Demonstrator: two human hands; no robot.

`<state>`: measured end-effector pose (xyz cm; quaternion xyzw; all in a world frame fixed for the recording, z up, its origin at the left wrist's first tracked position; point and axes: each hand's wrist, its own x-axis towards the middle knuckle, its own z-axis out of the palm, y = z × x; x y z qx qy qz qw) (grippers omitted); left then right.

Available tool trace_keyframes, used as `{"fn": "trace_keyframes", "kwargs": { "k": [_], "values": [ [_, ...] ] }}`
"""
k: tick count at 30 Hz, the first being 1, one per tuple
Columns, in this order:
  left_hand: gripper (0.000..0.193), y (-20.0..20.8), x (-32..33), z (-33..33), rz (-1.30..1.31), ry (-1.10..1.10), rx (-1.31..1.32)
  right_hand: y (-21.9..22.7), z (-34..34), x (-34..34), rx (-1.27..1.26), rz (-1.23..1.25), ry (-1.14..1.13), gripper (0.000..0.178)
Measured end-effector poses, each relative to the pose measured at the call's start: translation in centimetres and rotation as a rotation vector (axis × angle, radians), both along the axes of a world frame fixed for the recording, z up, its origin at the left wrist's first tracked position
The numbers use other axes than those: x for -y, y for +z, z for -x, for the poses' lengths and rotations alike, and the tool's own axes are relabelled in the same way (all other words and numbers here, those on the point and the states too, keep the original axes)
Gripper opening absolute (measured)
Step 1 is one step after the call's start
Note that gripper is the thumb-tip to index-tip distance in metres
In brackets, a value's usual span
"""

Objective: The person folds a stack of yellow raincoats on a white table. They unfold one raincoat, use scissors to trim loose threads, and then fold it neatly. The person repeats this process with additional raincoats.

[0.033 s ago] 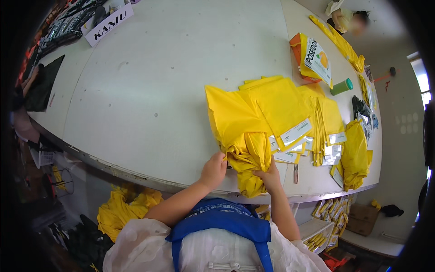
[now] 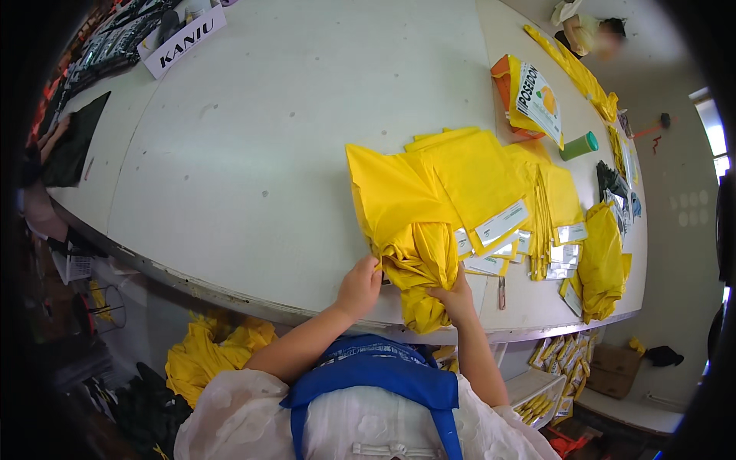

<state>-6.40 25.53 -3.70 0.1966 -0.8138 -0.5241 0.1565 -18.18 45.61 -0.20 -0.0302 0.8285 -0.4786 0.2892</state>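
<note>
A crumpled bundle of thin, shiny yellow fabric (image 2: 418,249) lies at the table's front edge, its flat upper part spread on the tabletop and its lower end hanging over the rim. On its left side my left hand (image 2: 360,282) pinches the edge, fingertips partly hidden by folds. From the right, my right hand (image 2: 457,297) grips the bunched lower end, thumb across the front and the other fingers hidden behind. Just right of the bundle lie flat yellow pouches (image 2: 479,188) in overlapping stacks, with white labels at their lower edges.
Small snips (image 2: 501,294) lie near the front edge. Farther right are another yellow bundle (image 2: 602,264), a green cylinder (image 2: 579,146) and an orange box (image 2: 502,80). Yellow fabric (image 2: 211,353) is heaped below the table at left. Other people are at the far right and left edge.
</note>
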Motion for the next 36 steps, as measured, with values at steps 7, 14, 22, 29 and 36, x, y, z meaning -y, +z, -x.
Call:
{"fn": "trace_keyframes", "kwargs": {
  "k": [7,14,22,29,36],
  "values": [
    [0.024,0.7,3.4,2.1,0.086,0.147,-0.109,3.4,-0.2,2.7,-0.125,-0.397,0.19,0.095],
    [0.011,2.4,4.8,7.3,0.445,-0.037,0.189,4.4,-0.5,3.8,-0.108,-0.551,0.196,0.095],
    [0.018,4.3,-1.2,2.3,0.43,-0.333,-0.161,0.5,0.0,2.0,0.121,0.175,-0.009,0.088],
    [0.072,1.2,2.6,-1.7,0.348,-0.106,-0.187,2.5,0.2,3.0,0.461,0.556,-0.146,0.076],
    [0.078,-0.2,1.9,2.4,0.033,0.015,-0.122,2.7,-0.5,4.4,0.59,0.712,-0.18,0.069]
  ]
}}
